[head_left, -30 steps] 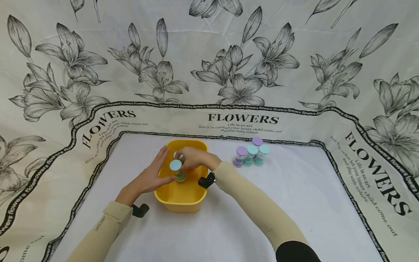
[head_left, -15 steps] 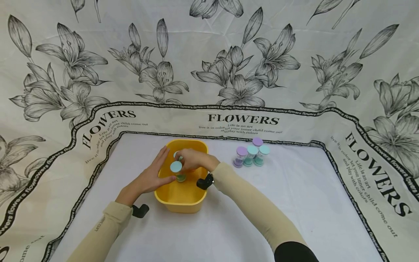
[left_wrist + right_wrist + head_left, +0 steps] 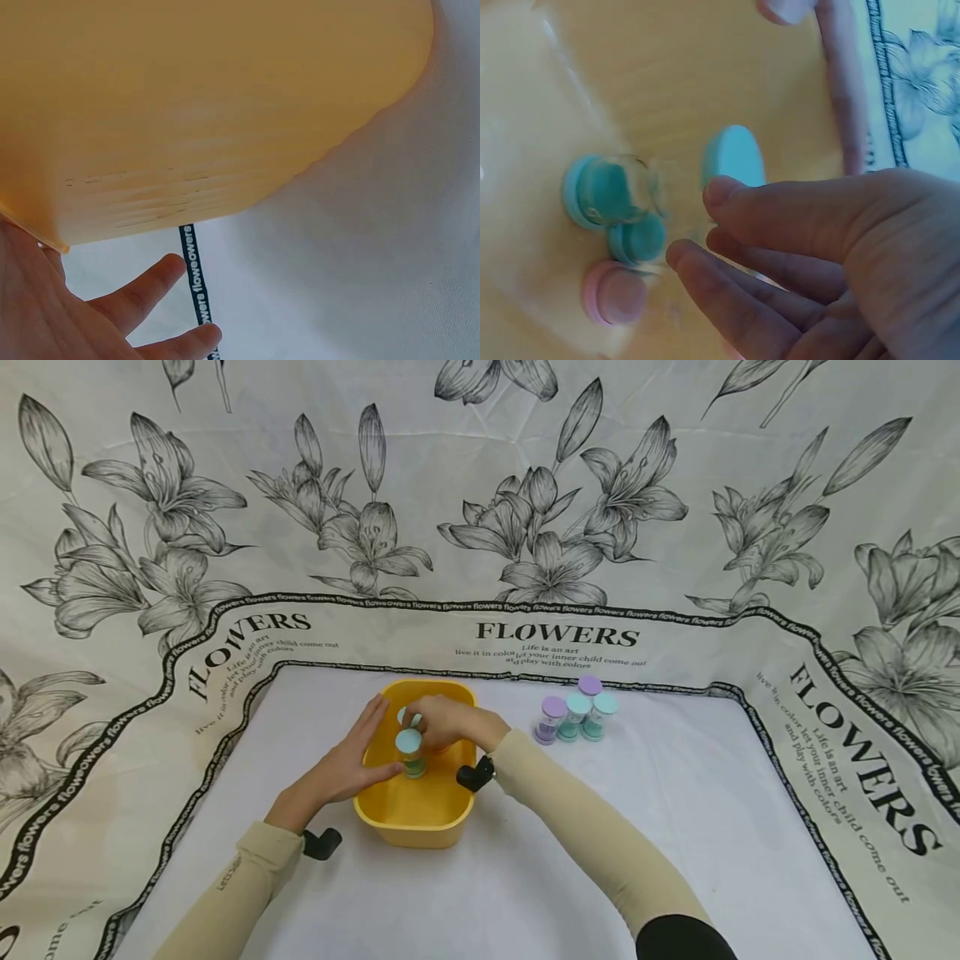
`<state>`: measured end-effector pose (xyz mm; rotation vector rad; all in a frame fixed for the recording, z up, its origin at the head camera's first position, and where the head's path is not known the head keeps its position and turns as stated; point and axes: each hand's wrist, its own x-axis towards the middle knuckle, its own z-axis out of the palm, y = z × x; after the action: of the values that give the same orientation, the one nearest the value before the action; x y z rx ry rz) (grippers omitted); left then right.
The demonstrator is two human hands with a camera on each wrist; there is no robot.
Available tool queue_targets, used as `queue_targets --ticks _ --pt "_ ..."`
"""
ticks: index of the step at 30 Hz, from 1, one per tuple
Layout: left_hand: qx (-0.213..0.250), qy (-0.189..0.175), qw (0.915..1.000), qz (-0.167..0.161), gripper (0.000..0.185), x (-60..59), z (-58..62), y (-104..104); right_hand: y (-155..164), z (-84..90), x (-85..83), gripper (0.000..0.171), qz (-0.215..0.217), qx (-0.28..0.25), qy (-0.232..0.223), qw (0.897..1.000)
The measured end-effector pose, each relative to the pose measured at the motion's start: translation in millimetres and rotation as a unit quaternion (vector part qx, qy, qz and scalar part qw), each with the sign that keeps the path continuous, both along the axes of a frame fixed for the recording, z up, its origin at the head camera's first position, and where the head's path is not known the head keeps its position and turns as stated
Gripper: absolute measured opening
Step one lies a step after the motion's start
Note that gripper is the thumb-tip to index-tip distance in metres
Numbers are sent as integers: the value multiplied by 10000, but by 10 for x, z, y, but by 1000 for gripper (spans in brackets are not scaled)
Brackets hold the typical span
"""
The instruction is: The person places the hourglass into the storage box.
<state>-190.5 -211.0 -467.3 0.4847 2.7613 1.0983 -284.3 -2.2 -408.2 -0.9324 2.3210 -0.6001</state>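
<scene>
My left hand (image 3: 341, 764) rests at the left rim of a yellow plastic basin (image 3: 416, 835). Its thumb reaches over the rim, and its fingers (image 3: 142, 292) extend loosely outside the wall. Inside the basin, my right hand (image 3: 442, 724) pinches a small teal-capped hourglass, mostly hidden behind the fingers; its teal base (image 3: 639, 238) shows in the right wrist view. Beside it stands another teal hourglass (image 3: 412, 760), its cap (image 3: 735, 156) close to my right thumb; whether they touch, I cannot tell. A pink-based hourglass (image 3: 619, 294) is also in the basin.
Several hourglasses with purple lids (image 3: 553, 706) and teal lids (image 3: 603, 702) stand grouped on the white table (image 3: 570, 860), right of the basin. A flower-printed cloth (image 3: 555, 527) hangs behind, meeting the table's far edge.
The front teal hourglass has shifted slightly to the right inside the basin. My right hand has moved only slightly; my left hand keeps its place at the rim.
</scene>
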Motion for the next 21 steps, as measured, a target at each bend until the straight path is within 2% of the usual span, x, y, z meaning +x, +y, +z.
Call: queue_targets --ticks 4,8,11,15,21 --pt "-13 -1 10000 31 109 -6 -14 5 93 126 -25 42 -97 -284 -79 9995" --pt "-31 -22 10000 78 109 -16 -38 15 256 284 -87 40 -142 -783 151 9967" --pt "-33 -23 9999 92 109 -20 -46 21 431 424 -134 40 -333 -1190 402 9915" --pt "-76 4 9999 110 108 -20 -38 25 709 642 -171 39 -746 -1736 729 9793" --pt "-120 14 9998 145 109 -7 -13 33 1128 876 -177 42 -1451 -2427 1171 9520"
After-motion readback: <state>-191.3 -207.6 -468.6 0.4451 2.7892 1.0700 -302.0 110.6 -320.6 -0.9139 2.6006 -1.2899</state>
